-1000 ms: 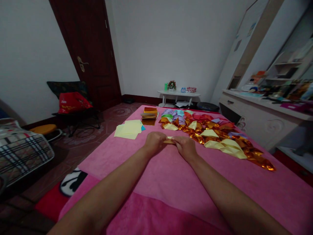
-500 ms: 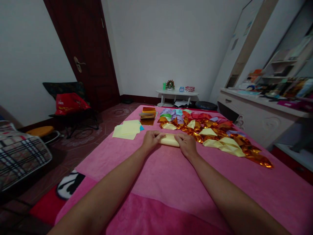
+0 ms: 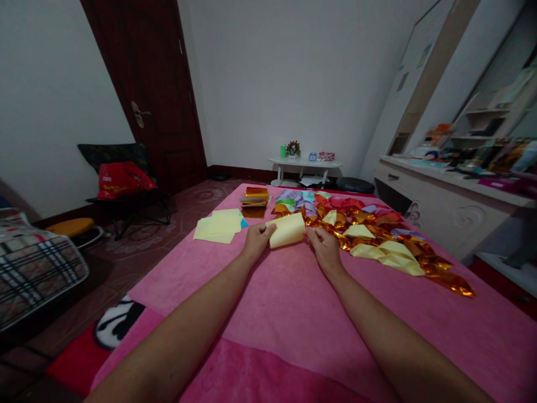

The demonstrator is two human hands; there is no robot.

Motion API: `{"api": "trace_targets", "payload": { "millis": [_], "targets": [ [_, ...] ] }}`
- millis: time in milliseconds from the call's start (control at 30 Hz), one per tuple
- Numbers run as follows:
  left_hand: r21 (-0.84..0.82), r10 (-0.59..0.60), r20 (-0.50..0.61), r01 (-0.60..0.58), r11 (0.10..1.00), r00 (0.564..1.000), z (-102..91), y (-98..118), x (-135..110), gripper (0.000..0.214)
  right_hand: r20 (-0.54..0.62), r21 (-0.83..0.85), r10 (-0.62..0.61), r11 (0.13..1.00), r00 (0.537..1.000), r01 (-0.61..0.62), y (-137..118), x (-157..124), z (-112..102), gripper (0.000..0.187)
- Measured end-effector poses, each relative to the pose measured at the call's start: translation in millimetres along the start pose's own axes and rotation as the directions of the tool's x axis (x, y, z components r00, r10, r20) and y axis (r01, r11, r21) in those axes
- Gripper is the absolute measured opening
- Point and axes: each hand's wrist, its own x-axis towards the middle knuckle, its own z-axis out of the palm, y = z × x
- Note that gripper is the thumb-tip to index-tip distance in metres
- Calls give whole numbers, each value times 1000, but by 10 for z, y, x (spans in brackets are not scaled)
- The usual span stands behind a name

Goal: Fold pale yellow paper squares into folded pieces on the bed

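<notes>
Both hands hold one pale yellow paper sheet (image 3: 287, 229) over the pink blanket (image 3: 293, 313). My left hand (image 3: 257, 239) pinches its left edge with closed fingers. My right hand (image 3: 323, 246) grips the right lower corner, fingers curled. The sheet is lifted and tilted up toward the back. Just behind it lies a pile of folded gold foil and yellow paper pieces (image 3: 377, 238).
A stack of yellow sheets (image 3: 218, 225) lies left of the hands, a gold foil stack (image 3: 254, 198) behind it. Folded pastel pieces (image 3: 300, 198) sit at the back. A chair with a red bag (image 3: 121, 179) stands left, a white dresser (image 3: 453, 207) right, a small white table (image 3: 305, 165) beyond.
The paper was a narrow folded strip pressed between both hands on the blanket; it has opened into a wider sheet and is now lifted off the blanket. The hands moved apart.
</notes>
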Motion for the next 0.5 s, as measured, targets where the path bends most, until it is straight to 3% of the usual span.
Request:
{"api": "trace_targets", "payload": {
  "millis": [133,267,500],
  "targets": [
    [-52,-30,37,32,998,999,32,-11,15,40,-69,0,12,1000,998,-12,35,26,24,32],
    [-103,-48,76,56,993,996,90,-45,71,35,-52,26,61,998,997,-60,115,59,74,28],
    [-156,7,-24,-10,988,1000,227,-134,315,20,-72,79,104,992,992,-98,217,218,198,29]
  ]
}}
